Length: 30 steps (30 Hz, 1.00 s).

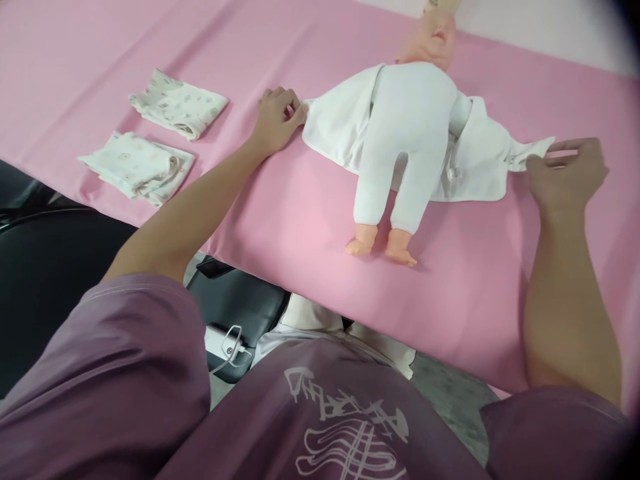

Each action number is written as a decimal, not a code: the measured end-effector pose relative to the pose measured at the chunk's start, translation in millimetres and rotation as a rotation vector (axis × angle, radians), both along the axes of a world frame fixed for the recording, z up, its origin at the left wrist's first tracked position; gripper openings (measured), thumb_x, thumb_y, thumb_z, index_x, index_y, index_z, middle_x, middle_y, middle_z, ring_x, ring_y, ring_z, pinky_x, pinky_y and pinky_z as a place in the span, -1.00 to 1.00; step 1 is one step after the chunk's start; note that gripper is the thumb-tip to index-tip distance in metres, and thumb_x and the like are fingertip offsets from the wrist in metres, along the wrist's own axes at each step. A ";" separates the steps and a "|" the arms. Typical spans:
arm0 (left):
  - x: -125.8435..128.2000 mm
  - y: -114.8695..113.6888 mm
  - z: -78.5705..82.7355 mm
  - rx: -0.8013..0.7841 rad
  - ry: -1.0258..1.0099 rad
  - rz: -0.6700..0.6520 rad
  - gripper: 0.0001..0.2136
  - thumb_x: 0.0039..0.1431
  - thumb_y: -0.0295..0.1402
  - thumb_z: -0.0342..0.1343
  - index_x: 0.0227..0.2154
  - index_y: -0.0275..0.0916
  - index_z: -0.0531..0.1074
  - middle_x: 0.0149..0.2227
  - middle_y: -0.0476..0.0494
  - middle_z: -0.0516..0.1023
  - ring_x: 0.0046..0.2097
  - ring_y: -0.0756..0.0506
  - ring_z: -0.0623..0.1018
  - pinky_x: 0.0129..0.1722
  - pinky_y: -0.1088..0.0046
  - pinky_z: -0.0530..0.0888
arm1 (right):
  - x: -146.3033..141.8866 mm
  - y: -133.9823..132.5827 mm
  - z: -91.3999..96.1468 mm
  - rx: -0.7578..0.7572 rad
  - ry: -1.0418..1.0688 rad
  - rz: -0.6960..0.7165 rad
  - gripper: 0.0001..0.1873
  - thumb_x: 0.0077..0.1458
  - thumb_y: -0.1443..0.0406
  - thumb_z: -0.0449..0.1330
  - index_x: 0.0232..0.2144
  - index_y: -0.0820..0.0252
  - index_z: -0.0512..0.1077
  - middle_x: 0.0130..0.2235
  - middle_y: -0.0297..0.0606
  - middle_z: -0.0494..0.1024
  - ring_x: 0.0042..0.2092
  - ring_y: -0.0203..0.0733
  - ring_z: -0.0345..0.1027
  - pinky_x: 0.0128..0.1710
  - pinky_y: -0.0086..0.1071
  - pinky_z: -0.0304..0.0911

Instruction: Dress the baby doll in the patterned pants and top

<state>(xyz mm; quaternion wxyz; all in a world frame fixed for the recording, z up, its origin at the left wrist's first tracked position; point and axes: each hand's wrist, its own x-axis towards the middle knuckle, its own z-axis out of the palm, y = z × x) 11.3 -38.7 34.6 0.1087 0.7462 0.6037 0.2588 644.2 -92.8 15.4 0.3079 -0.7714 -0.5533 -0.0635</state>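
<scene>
A baby doll (411, 127) with a white cloth body lies on its back, its feet toward me. Under it a white baby garment (340, 120) is spread out to both sides. My left hand (280, 119) is closed on the garment's left end, beside the doll's upper body. Over on the right, my right hand (570, 173) pinches the other end between thumb and fingers, drawing that end out to a point. Small fasteners show near the right-hand pinch. Part of the garment is hidden beneath the doll.
Two folded printed cloths, one farther (180, 103) and one nearer (140, 167), lie at the left on the pink table cover (300, 220). Below the table edge are a black chair (240, 293) and a white device (225, 343) with a cable.
</scene>
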 end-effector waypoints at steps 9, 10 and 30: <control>4.2 -4.8 4.6 -0.031 0.012 0.024 -0.06 0.09 0.81 -0.34 -0.15 0.09 0.48 -0.05 0.01 0.47 -0.03 -0.16 0.09 -0.01 0.33 0.14 | -33.4 -23.5 17.2 -0.030 -0.040 -0.046 -0.64 0.15 0.32 0.32 0.02 0.06 0.56 -0.24 0.01 0.71 -0.12 0.34 0.62 0.14 0.24 0.37; 4.3 -4.7 4.5 -0.037 0.016 0.026 -0.05 0.08 0.81 -0.33 -0.14 0.08 0.49 -0.05 0.01 0.48 -0.03 -0.15 0.09 -0.01 0.33 0.14 | -32.6 -22.6 15.8 -0.026 -0.036 -0.042 -0.64 0.16 0.31 0.31 0.03 0.06 0.55 -0.23 0.02 0.72 -0.10 0.34 0.63 0.13 0.23 0.38; -4.2 16.4 -27.0 0.145 -0.086 0.032 -0.16 0.34 0.70 -0.22 -0.24 0.04 0.56 -0.11 -0.10 0.57 -0.03 -0.18 0.36 0.25 0.06 0.30 | -9.9 -12.7 5.0 -0.193 -0.283 -0.101 -0.63 0.39 0.25 0.24 0.05 0.31 0.76 -0.14 0.16 0.76 -0.05 0.31 0.65 0.06 0.12 0.46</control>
